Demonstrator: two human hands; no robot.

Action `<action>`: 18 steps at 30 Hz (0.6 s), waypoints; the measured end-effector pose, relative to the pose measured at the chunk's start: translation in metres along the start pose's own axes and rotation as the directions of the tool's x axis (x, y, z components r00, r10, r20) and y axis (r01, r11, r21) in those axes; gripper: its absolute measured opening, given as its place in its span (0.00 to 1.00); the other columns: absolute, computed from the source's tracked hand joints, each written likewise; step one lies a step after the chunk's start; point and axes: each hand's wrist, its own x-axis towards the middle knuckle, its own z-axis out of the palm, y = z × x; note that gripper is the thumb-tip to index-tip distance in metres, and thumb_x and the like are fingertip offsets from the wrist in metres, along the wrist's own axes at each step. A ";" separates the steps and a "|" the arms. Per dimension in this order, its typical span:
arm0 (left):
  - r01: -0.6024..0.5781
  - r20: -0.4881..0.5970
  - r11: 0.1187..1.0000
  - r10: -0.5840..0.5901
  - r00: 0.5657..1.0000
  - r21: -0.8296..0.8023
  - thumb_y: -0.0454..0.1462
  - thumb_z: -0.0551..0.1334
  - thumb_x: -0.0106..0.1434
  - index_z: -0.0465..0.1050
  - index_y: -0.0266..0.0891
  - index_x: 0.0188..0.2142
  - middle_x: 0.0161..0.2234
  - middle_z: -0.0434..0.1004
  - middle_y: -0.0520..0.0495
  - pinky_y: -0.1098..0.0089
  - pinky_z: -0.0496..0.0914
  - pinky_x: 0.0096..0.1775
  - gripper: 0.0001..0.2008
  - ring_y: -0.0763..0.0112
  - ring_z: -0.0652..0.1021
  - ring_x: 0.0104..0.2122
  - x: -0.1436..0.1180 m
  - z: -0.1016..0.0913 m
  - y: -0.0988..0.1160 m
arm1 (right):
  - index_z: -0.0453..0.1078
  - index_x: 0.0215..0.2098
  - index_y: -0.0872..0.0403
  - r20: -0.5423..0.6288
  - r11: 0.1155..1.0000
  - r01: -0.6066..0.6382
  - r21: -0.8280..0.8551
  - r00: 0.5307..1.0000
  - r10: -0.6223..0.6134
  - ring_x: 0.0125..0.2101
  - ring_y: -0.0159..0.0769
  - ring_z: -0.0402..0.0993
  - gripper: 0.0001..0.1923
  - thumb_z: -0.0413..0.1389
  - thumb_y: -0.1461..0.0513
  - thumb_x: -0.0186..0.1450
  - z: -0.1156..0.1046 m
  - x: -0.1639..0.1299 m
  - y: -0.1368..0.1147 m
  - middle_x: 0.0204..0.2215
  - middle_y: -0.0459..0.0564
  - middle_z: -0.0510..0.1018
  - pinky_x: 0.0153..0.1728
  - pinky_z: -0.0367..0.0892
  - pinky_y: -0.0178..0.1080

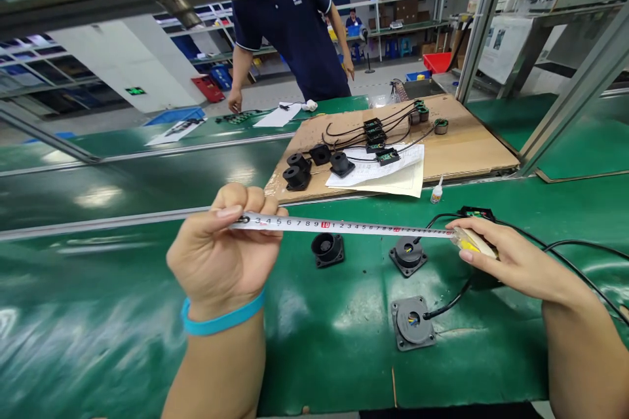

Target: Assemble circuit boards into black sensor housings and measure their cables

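A tape measure is drawn out between my hands, its white blade (363,229) running nearly level above the green bench. My left hand (228,245), with a blue wristband, pinches the blade's end between thumb and fingers. In my right hand (511,252) is the tape measure's case (474,242), pale with a yellow patch. Below the blade sit a black round housing (327,249) and two dark square flanges, one flange (409,255) partly behind the blade and the other flange (413,323) nearer me, with a black cable (449,304) leading off it.
A cardboard sheet (462,150) behind the bench carries black housings (297,173), wired circuit boards (374,134) and papers (378,170). A small white bottle (437,191) stands by its front edge. Metal frame bars cross above and at right. A person (289,39) stands opposite.
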 end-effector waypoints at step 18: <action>-0.082 0.516 0.683 -0.462 0.721 0.726 0.52 0.71 0.57 0.61 0.44 0.61 0.55 0.73 0.40 0.53 0.65 0.57 0.37 0.53 0.72 0.56 -0.090 0.022 -0.127 | 0.74 0.48 0.51 -0.132 0.965 -0.260 -0.041 0.958 0.253 0.34 0.38 0.71 0.27 0.53 0.40 0.65 -0.055 -0.047 0.058 0.38 0.48 0.79 0.34 0.63 0.38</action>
